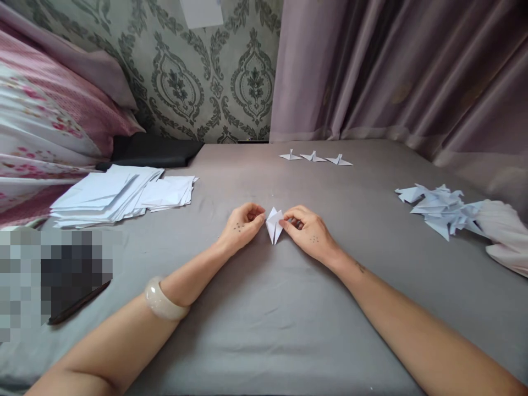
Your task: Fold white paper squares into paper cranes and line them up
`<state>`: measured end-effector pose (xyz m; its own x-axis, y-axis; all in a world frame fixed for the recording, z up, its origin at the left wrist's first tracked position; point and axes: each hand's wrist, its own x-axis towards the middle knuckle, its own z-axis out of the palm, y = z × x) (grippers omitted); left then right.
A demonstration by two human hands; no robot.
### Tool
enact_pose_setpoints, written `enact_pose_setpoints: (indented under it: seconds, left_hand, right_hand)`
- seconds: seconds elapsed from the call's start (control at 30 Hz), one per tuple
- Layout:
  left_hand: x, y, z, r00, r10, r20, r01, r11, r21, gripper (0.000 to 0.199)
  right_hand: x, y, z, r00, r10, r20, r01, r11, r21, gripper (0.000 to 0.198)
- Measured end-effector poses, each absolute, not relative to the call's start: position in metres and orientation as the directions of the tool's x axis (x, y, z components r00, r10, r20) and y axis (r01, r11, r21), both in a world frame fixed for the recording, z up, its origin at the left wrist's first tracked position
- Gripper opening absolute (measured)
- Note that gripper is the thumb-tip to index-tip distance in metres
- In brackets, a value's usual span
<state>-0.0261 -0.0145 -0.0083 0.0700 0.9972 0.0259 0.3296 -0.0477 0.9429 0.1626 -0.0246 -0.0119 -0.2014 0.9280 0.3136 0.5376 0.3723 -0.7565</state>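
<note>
A small white folded paper (274, 224), diamond-shaped with a split lower point, is between my two hands above the grey cloth. My right hand (310, 230) pinches its right edge between thumb and fingers. My left hand (244, 224) has thumb and fingertips drawn together right beside the paper's left edge; whether they touch it or hold anything I cannot tell. A pale bangle (164, 300) circles my left forearm.
Stacked white paper sheets (103, 195) lie at left, a smaller paper stack (171, 191) beside them. Three folded paper cranes (313, 157) stand in a row at the back. A heap of folded paper pieces (443, 206) lies at right, near pale cloth (505, 234). Curtains (371, 71) hang behind.
</note>
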Motion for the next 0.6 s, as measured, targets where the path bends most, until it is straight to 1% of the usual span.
enact_pose_setpoints:
  seconds: [0.07, 0.17, 0.23, 0.33, 0.4, 0.47, 0.6]
  left_hand:
    - [-0.024, -0.015, -0.005, 0.026, 1.0, 0.015, 0.166, -0.019, 0.986, 0.03]
    - [-0.021, -0.017, 0.001, 0.067, 0.998, 0.003, -0.012, -0.002, 1.0, 0.035]
    - [-0.02, -0.019, 0.004, 0.115, 0.993, 0.032, -0.055, -0.025, 0.998, 0.032]
    - [-0.019, -0.022, 0.006, 0.144, 0.986, 0.08, -0.061, -0.072, 0.996, 0.028]
    - [-0.018, -0.023, 0.006, 0.14, 0.985, 0.105, -0.07, -0.096, 0.993, 0.026]
    - [-0.018, -0.024, 0.006, 0.132, 0.983, 0.13, -0.084, -0.12, 0.989, 0.024]
    - [-0.016, -0.027, 0.007, 0.102, 0.98, 0.171, -0.084, -0.162, 0.983, 0.022]
  right_hand:
    - [0.164, -0.023, -0.01, -0.131, 0.901, 0.414, 0.478, 0.424, -0.77, 0.01]
    - [0.165, -0.022, -0.007, -0.065, 0.857, 0.511, 0.424, 0.487, -0.763, 0.013]
    - [0.166, -0.022, -0.006, -0.065, 0.842, 0.536, 0.407, 0.513, -0.756, 0.013]
    - [0.164, -0.024, -0.005, -0.082, 0.831, 0.55, 0.395, 0.534, -0.748, 0.015]
    - [0.162, -0.026, -0.004, -0.089, 0.831, 0.549, 0.374, 0.539, -0.755, 0.015]
    - [0.16, -0.027, -0.004, -0.07, 0.853, 0.517, 0.33, 0.509, -0.795, 0.016]
    - [0.156, -0.028, -0.001, -0.01, 0.93, 0.367, 0.176, 0.362, -0.915, 0.024]
